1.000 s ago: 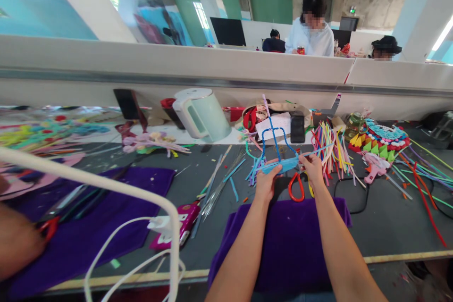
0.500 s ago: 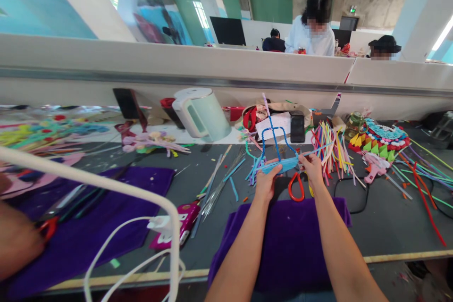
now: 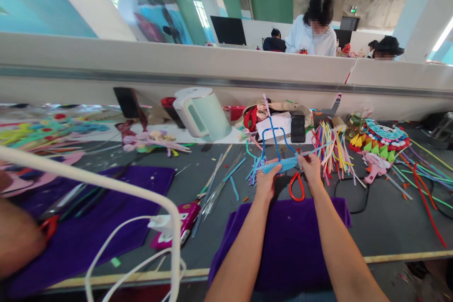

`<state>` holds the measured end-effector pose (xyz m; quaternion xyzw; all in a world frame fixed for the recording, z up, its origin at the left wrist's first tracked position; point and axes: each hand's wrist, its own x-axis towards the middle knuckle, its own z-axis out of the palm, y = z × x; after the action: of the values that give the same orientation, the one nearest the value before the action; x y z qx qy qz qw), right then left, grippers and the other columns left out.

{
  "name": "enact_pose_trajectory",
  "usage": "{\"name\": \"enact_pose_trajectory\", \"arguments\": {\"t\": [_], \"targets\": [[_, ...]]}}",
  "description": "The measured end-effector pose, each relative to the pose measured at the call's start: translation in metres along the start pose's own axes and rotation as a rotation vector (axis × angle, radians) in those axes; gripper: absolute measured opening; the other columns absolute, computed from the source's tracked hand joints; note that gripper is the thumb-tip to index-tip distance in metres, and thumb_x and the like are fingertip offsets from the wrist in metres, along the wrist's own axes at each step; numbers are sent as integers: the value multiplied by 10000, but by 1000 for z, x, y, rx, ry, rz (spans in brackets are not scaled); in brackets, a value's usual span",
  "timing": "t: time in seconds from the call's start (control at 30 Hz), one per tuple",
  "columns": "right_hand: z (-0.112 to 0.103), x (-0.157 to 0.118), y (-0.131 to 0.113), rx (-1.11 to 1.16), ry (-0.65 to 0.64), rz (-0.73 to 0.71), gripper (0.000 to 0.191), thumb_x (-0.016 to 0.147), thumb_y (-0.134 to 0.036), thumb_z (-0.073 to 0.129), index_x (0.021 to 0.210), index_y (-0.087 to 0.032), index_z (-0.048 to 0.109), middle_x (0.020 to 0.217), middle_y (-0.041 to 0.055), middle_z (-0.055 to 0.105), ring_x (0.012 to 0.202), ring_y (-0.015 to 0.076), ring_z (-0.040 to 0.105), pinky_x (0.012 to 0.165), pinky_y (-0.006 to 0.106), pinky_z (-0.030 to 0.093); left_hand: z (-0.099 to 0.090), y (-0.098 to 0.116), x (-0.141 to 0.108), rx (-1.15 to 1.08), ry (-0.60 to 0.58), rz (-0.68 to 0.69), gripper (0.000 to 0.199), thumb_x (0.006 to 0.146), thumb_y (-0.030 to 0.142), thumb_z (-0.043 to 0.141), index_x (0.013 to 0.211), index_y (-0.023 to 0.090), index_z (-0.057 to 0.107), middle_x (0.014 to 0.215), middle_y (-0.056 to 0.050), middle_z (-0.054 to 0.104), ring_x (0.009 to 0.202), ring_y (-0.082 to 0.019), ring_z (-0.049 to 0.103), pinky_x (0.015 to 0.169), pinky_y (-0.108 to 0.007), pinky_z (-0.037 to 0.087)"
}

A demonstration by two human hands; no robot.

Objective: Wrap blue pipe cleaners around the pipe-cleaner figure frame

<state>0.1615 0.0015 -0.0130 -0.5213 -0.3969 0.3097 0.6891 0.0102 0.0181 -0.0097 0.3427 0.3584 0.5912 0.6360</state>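
Observation:
My left hand (image 3: 268, 183) is closed on a light blue pipe-cleaner piece (image 3: 288, 164), flat and made of several strands side by side. From this piece rises a dark blue twisted pipe-cleaner frame (image 3: 273, 129) with a pale lilac tip. At the piece's right end, the thumb and fingers of my right hand (image 3: 312, 170) pinch a light blue pipe cleaner (image 3: 321, 149), whose free end sticks out to the right. Just below, between my hands, lies a red loop handle (image 3: 296, 192), apparently of scissors. Under my forearms is a folded purple cloth (image 3: 290, 245).
A kettle (image 3: 208, 115) and a phone (image 3: 297, 128) stand behind my hands. To the right are a bundle of coloured pipe cleaners (image 3: 334, 151) and a pink glue gun (image 3: 377, 166). At left are a white curved tube (image 3: 106, 184), a power bank (image 3: 186, 222) and another person's arm (image 3: 19, 240).
My right hand has shifted very slightly left, with its fingers closer to the blue piece's end. My left hand and the piece stay in place.

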Motion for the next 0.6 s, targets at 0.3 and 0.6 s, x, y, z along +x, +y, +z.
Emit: {"name": "enact_pose_trajectory", "arguments": {"t": [0.3, 0.6], "targets": [[-1, 0, 0, -12, 1, -4, 320, 688, -447, 668, 810, -153, 641, 669, 13, 613, 559, 117, 538, 438, 205, 463, 0, 1, -1, -1, -11, 0, 450, 509, 233, 840, 907, 115, 665, 854, -76, 717, 619, -148, 651, 479, -218, 513], [-1, -1, -6, 98, -1, 12, 323, 644, -439, 716, 760, -144, 657, 556, -19, 559, 453, 84, 448, 418, 207, 379, 1, 3, -3, -22, -60, -41, 457, 536, 221, 829, 947, 137, 649, 944, -86, 718, 649, -158, 665, 505, -227, 528]]}}
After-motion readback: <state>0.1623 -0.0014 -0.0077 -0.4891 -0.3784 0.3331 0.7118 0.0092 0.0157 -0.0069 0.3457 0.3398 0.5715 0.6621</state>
